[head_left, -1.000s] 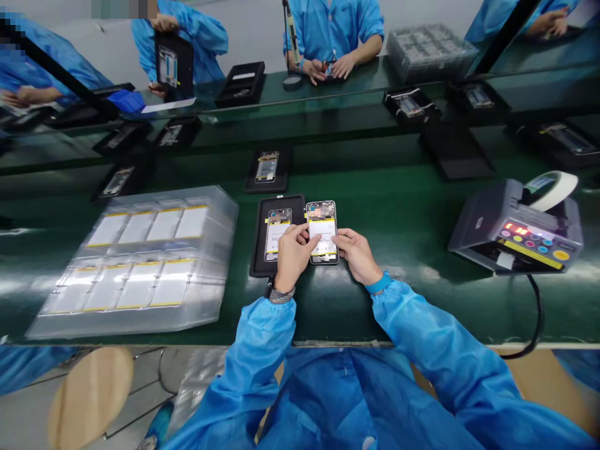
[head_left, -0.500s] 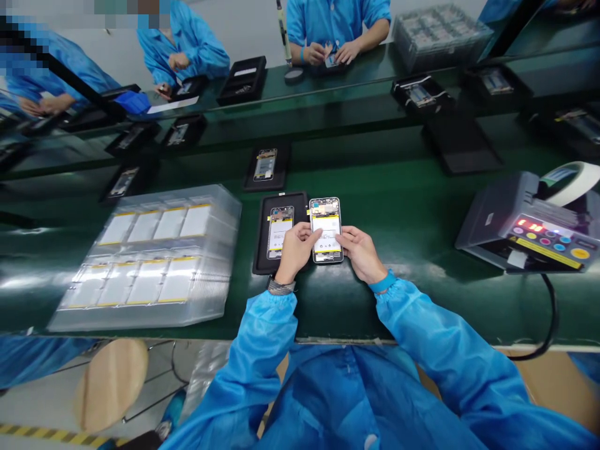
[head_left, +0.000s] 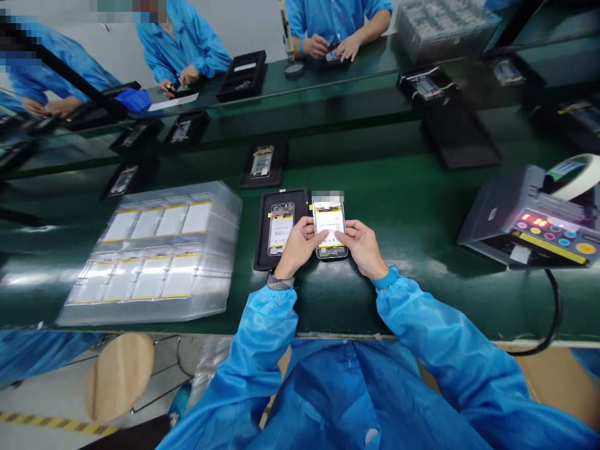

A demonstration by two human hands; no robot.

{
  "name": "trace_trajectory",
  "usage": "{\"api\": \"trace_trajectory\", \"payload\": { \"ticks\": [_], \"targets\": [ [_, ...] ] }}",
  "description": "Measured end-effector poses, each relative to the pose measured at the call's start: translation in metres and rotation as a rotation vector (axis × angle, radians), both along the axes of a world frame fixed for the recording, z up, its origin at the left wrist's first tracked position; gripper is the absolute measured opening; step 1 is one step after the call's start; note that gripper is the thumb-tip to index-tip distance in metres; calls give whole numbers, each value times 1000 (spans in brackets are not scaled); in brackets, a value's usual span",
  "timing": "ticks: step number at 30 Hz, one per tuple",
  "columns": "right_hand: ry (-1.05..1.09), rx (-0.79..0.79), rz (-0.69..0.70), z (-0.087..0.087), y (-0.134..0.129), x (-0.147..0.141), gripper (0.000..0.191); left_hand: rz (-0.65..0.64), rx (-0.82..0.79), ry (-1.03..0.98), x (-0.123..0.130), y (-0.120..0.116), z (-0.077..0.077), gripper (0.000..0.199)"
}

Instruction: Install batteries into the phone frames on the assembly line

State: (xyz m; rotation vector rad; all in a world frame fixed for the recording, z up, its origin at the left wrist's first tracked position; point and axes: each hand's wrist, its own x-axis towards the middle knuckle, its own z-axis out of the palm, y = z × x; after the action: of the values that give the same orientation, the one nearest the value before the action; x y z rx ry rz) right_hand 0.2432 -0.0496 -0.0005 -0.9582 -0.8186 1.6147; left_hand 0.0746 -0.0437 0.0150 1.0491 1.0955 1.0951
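An opened phone, its white battery and circuit board showing, is between my two hands over the green bench. My left hand grips its left edge, with the thumb lying on the battery. On the right edge my right hand holds it the same way, thumb pressed to the battery face. Just left of it, a second opened phone lies in a black tray, partly behind my left hand. Farther back, another opened phone rests on a black tray.
Left stands a stack of clear plastic trays holding white batteries. At right is a tape dispenser with a tape roll and a cable. A raised belt with black trays crosses behind; co-workers in blue sit beyond.
My right thumb has slid inward onto the battery, closer to the left thumb. The held phone has shifted slightly right. Across the bench, co-workers' hands have moved.
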Motion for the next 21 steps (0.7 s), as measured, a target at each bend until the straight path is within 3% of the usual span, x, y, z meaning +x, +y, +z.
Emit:
{"api": "trace_trajectory", "payload": {
  "ticks": [11, 16, 21],
  "targets": [
    [-48, 39, 124, 3, 4, 7, 59, -49, 12, -9, -3, 0, 1, 55],
    [-66, 51, 148, 7, 0, 6, 59, 23, 42, 22, 0, -1, 3, 53],
    [-118, 77, 38, 11, -1, 2, 53, 7, 52, 37, 7, -5, 5, 53]
  ]
}}
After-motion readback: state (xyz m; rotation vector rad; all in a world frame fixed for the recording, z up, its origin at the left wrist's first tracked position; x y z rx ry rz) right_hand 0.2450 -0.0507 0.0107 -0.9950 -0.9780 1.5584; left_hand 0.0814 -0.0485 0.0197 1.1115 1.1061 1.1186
